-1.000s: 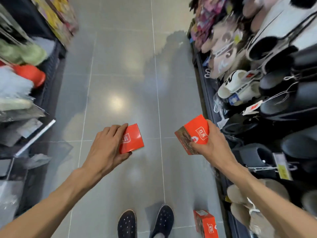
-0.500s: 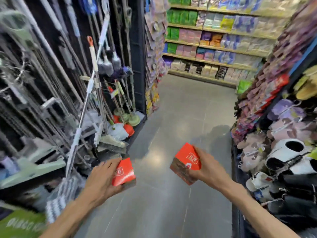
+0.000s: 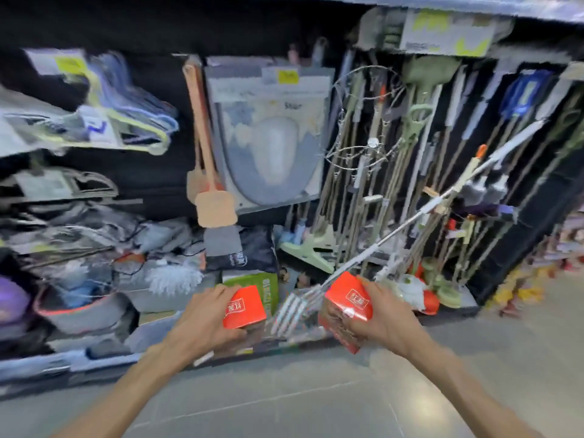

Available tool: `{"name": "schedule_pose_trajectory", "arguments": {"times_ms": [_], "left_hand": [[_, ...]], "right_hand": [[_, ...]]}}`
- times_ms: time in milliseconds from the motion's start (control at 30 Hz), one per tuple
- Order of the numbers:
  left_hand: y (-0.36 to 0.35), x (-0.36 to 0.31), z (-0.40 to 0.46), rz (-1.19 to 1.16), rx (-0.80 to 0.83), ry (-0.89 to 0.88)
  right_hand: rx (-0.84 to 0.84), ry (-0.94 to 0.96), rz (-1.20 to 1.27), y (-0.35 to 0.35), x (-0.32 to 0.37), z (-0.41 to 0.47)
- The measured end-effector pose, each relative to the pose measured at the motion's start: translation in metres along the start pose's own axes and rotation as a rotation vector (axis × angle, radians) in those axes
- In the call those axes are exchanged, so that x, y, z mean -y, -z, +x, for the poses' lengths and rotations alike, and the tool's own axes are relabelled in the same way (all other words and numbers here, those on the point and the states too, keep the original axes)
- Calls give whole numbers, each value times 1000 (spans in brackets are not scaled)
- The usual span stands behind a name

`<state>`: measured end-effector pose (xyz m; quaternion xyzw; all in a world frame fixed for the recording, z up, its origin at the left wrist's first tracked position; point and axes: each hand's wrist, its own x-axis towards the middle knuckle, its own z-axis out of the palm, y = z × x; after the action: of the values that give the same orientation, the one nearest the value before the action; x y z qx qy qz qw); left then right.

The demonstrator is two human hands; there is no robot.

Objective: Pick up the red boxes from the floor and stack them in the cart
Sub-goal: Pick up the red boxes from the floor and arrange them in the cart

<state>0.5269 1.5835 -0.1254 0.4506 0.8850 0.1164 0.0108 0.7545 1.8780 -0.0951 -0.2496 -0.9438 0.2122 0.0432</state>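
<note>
I hold two small red boxes with white lettering, one in each hand, at chest height in front of a shop shelf. My left hand point(image 3: 205, 320) grips the left red box point(image 3: 243, 308) from its left side. My right hand point(image 3: 385, 314) grips the right red box point(image 3: 347, 301), which is tilted and shows a darker printed side below. The two boxes are apart, with a gap between them. No cart is in view. The picture is blurred by motion.
A dark shelf unit point(image 3: 145, 184) fills the view ahead, hung with hangers, a padded seat cover point(image 3: 268, 147), mops and long-handled brushes point(image 3: 395, 172). One white handle point(image 3: 410, 219) leans out towards my right hand. Grey tiled floor point(image 3: 300, 403) lies below.
My view has swung up from the floor and round to the left, from the aisle onto the shelf of mops. Both hands have kept their boxes and stayed at about the same spacing.
</note>
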Motion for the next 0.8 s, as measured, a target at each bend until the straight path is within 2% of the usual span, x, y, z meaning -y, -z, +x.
{"name": "schedule_pose_trajectory", "arguments": {"times_ms": [333, 600, 800], "left_hand": [[111, 183, -223, 96, -239, 435], [182, 294, -425, 188, -347, 768], [210, 349, -543, 195, -420, 1021]], "right_hand": [[154, 508, 8, -75, 312, 46], [264, 818, 55, -160, 555, 8], [425, 1023, 109, -232, 702, -22]]}}
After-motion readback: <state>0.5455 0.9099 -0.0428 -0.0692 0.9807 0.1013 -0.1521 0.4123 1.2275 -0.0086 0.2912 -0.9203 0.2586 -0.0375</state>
